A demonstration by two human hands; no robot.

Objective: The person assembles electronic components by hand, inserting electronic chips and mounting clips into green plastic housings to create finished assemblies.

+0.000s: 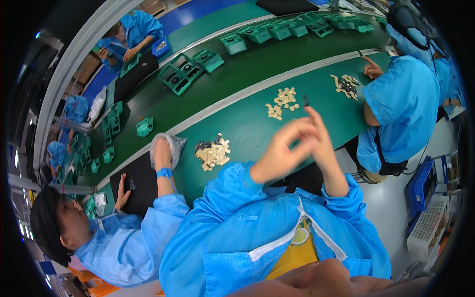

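In front of my chest, above the bench edge, both my hands are raised close together. My right hand (324,143) has its index finger stretched up, and a small dark part (306,101) shows at the fingertip, blurred. My left hand (284,148) reaches across to it with curled fingers, thumb and forefinger by the right hand's fingers; anything between them is too small to make out. Beyond my hands lies a loose pile of small tan pieces (283,100) on the green bench (247,116). Another pile of tan pieces (213,154), mixed with dark parts, lies to the left.
Green trays (180,73) with black parts line the darker green belt (148,101). A co-worker (123,242) at left reaches into a clear plastic bag (174,148) beside a black mat (143,185). Another co-worker (403,104) sits at right near a third pile (345,86).
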